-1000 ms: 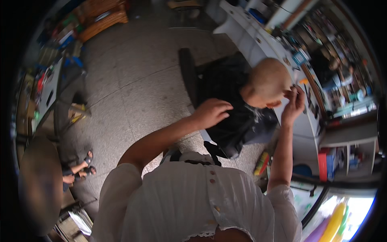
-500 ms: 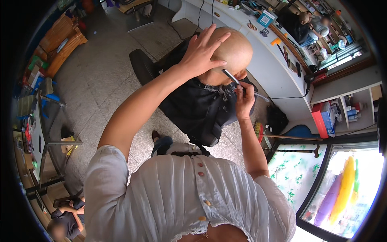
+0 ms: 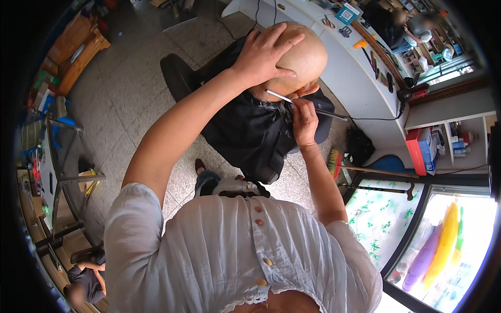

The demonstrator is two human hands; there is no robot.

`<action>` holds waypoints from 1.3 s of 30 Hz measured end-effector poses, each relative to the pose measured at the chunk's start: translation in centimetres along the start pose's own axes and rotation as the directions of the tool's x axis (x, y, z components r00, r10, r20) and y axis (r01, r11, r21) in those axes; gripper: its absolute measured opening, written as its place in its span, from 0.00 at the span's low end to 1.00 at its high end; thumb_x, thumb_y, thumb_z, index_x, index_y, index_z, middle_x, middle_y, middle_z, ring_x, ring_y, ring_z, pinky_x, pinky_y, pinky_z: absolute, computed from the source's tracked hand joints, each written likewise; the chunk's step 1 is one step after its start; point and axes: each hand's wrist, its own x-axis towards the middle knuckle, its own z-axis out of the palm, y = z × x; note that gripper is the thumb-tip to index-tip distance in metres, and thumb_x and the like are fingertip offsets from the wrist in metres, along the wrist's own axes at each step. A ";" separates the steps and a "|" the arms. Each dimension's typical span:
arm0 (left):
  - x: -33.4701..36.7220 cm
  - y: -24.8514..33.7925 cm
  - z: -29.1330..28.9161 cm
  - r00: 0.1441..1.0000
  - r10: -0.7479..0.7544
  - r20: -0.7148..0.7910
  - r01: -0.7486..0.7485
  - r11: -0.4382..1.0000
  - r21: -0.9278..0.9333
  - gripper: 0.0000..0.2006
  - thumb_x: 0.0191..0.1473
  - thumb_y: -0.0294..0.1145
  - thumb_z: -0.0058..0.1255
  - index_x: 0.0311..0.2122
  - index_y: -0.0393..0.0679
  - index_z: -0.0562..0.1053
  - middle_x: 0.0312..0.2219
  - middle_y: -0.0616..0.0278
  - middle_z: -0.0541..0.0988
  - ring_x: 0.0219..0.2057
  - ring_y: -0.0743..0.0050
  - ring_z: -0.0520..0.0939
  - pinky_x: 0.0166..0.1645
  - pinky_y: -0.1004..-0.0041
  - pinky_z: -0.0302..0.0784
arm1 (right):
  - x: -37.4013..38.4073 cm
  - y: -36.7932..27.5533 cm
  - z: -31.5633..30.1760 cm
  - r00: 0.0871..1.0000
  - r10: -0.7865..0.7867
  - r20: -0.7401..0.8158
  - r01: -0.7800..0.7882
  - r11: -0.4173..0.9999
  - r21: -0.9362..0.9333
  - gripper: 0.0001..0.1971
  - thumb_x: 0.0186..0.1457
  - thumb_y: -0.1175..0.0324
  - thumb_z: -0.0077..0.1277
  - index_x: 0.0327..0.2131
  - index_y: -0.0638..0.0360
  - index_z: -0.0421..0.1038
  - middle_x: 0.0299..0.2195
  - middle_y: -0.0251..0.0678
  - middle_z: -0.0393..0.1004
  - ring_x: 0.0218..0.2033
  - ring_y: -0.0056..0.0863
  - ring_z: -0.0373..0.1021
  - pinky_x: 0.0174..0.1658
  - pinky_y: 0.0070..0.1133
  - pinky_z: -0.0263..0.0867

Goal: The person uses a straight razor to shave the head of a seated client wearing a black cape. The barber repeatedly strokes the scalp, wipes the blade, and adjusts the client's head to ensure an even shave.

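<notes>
A person with a shaved head [image 3: 308, 55] sits in front of me, wrapped in a black barber cape [image 3: 245, 130]. My left hand [image 3: 266, 56] lies spread on the back and side of the scalp, holding nothing. In my right hand [image 3: 304, 121] is a straight razor [image 3: 279, 96], pinched between thumb and fingers. Its bright blade rests at the nape, below the ear; whether the edge touches skin I cannot tell. The dark handle points out to the right. Grey hair clippings [image 3: 282, 108] lie on the cape's collar.
A white counter [image 3: 355, 88] with a mirror [image 3: 417, 41] runs along the right, holding combs and other tools. The black chair [image 3: 180, 78] stands under the seated person. A wooden bench [image 3: 78, 57] is at far left, a glass-topped table [image 3: 52, 177] nearer. Another person [image 3: 88, 279] sits at lower left.
My right hand has moved left and slightly down, bringing the razor from beside the ear to the nape. The left hand has shifted a little up, still on the scalp.
</notes>
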 end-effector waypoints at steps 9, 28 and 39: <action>-1.5 -0.3 -0.9 0.991 -0.111 -0.074 0.096 0.978 -0.188 0.35 0.50 0.49 0.53 0.62 0.56 0.55 0.60 0.53 0.55 0.59 0.52 0.60 0.60 0.56 0.56 | 0.9 0.8 -0.7 0.999 0.046 -0.022 -0.044 0.995 0.092 0.08 0.49 0.78 0.53 0.35 0.59 0.70 0.32 0.40 0.71 0.31 0.40 0.71 0.32 0.27 0.67; -13.1 3.3 -0.5 0.952 -0.307 0.017 0.295 0.897 -0.330 0.16 0.50 0.29 0.53 0.46 0.45 0.69 0.40 0.57 0.71 0.42 0.58 0.73 0.46 0.65 0.69 | 1.2 1.5 -1.4 0.994 0.113 0.005 -0.112 0.979 0.170 0.04 0.53 0.75 0.51 0.34 0.61 0.70 0.30 0.40 0.71 0.28 0.37 0.70 0.31 0.25 0.66; -14.5 3.5 0.3 0.960 -0.276 -0.047 0.254 0.930 -0.267 0.11 0.47 0.27 0.54 0.39 0.44 0.73 0.37 0.61 0.71 0.38 0.64 0.74 0.45 0.64 0.69 | 2.7 -1.4 -2.9 0.996 0.016 0.091 -0.026 0.993 0.113 0.06 0.50 0.77 0.54 0.33 0.60 0.71 0.31 0.38 0.71 0.27 0.33 0.70 0.29 0.23 0.67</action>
